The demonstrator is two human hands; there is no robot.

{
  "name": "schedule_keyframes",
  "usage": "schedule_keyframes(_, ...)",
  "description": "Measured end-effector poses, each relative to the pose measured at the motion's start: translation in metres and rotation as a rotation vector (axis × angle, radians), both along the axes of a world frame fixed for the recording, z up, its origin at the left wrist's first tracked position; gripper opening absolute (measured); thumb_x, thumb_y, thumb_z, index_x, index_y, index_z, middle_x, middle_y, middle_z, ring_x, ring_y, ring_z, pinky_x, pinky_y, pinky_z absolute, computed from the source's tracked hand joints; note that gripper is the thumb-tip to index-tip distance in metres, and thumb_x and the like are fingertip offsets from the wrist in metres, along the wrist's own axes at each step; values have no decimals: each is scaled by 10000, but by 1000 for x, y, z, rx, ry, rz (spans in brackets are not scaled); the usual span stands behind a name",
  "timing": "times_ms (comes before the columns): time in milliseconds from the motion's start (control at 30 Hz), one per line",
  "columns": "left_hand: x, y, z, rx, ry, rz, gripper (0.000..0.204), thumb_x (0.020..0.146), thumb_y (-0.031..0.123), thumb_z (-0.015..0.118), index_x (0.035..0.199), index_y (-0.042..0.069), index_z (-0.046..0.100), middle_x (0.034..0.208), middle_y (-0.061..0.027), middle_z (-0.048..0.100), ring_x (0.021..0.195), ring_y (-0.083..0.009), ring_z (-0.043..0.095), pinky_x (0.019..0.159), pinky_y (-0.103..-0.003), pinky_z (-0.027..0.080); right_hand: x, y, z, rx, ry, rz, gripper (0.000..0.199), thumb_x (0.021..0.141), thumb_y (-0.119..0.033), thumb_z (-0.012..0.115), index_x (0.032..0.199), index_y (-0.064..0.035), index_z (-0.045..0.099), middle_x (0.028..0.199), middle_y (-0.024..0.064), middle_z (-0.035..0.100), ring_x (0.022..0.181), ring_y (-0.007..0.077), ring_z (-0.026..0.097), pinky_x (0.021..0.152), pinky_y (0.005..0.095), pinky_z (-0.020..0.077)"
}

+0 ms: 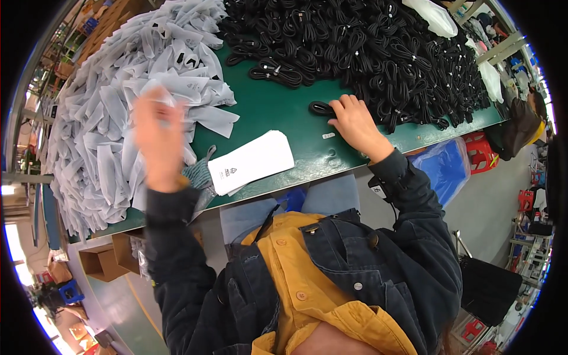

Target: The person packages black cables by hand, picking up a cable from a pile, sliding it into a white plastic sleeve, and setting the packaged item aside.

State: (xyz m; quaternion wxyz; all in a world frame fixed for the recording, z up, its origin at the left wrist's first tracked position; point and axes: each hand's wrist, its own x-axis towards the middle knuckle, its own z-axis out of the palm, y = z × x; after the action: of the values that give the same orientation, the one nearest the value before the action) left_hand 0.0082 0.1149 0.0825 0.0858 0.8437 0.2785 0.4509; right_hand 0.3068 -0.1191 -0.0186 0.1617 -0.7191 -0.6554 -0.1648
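Note:
My right hand [355, 122] pinches the end of a coiled black cable [320, 109] on the green table, at the near edge of a large heap of similar cable coils [349, 44]. Over the pile of frosted pouches [109, 127] at the left, my left hand [158, 135] is smeared by motion. Whether it holds anything cannot be made out. Between the hands lies a stack of flat white pouches [254, 163] with small dark print. A grey-green knitted piece [199, 173] sits at the stack's left end, close to my left wrist.
The green tabletop [260, 112] shows between the two heaps. A small white piece [328, 135] rests near my right hand. Below the table's right edge are a blue plastic-lined container [441, 168] and a red stool [480, 152]. Cardboard boxes [102, 263] stand under the left side.

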Motion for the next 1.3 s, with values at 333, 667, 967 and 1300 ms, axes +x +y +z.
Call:
schedule_keyframes(333,46,-119,-94,-152,253,-375,197,796,37,730,952,15,612,894,-112,579,756,-315,610,667,-380,505,-46,-5,3,-72,879,-9,312,919,-80,636,1222,-25,582,883,105,615,709,200,602,641,332,493)
schedule_keyframes(667,41,-115,-104,-376,186,-294,84,852,9,675,888,1,599,847,-123,583,711,-292,601,644,-356,488,-76,-10,5,228,908,278,411,901,-61,643,1308,-100,599,896,95,609,707,244,583,634,371,476)
schedule_keyframes(967,37,-114,-92,-748,27,-371,49,866,3,636,891,16,596,849,-127,583,716,-322,589,650,-388,481,-70,-20,21,80,582,322,496,814,-7,710,1292,-125,644,853,85,588,709,248,567,623,340,474)
schedule_keyframes(1300,35,-117,-100,-447,108,-359,48,889,-23,619,917,-9,582,833,-108,569,688,-218,563,638,-301,466,-72,-19,23,50,531,369,489,787,-6,719,1253,-149,675,841,62,579,720,240,581,624,357,480)
